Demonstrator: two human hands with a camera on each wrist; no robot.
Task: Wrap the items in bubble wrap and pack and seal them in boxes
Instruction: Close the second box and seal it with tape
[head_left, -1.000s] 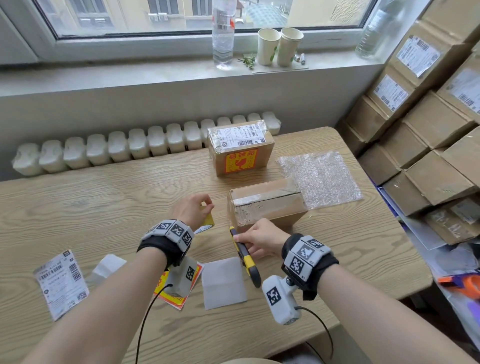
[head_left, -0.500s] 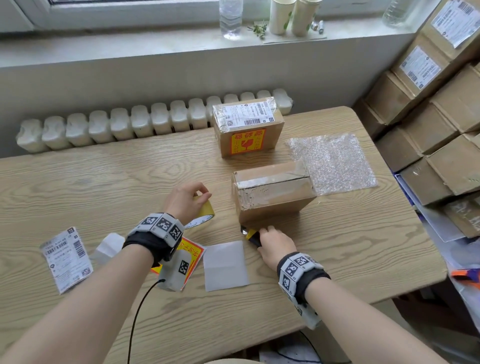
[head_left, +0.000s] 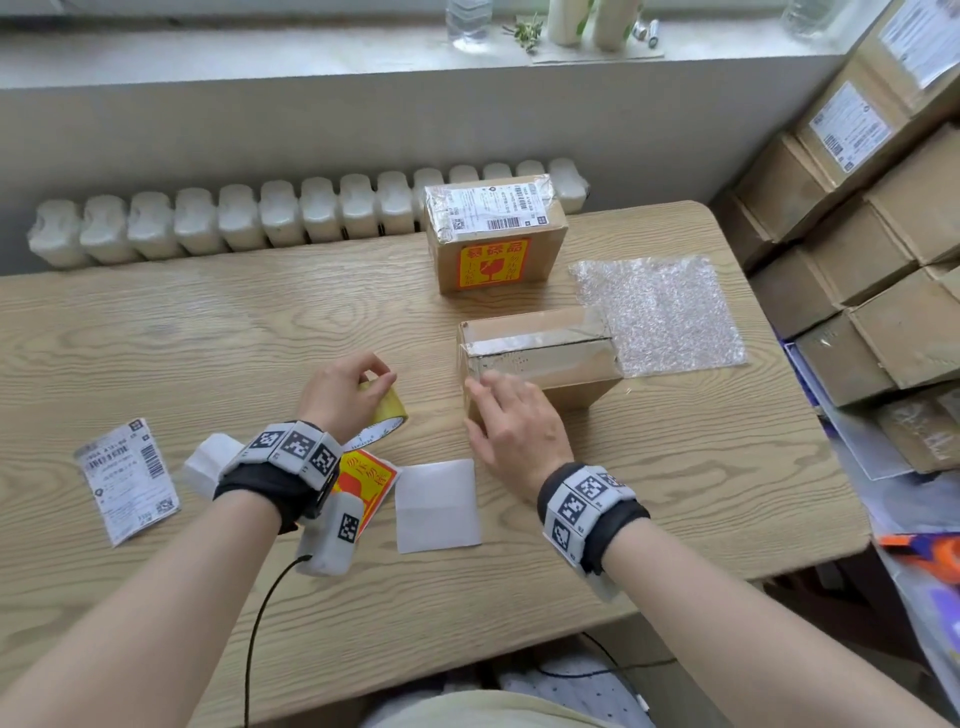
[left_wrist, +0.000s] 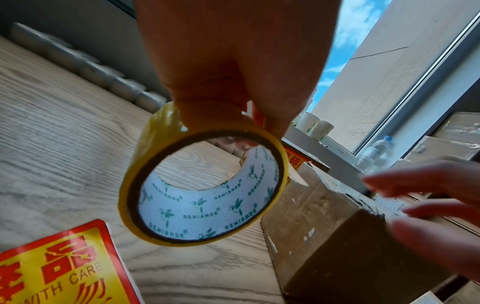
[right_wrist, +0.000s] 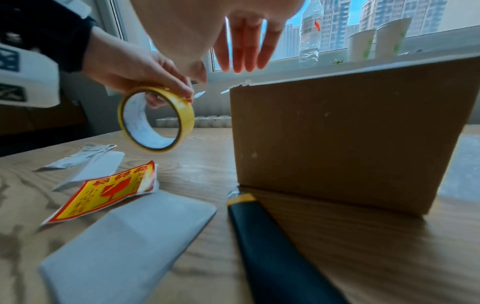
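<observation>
sealing step here: the left hand (head_left: 343, 392) pinches the yellow tape roll (left_wrist: 202, 185) just above the worktop (head_left: 208, 332), while the right hand (head_left: 514, 421) has its fingers out flat, holding nothing, over the near top edge of the taped cardboard box (head_left: 545, 353). utility knife (right_wrist: 272, 246) lies by the box. next is probably smoothing the tape end down.
</observation>
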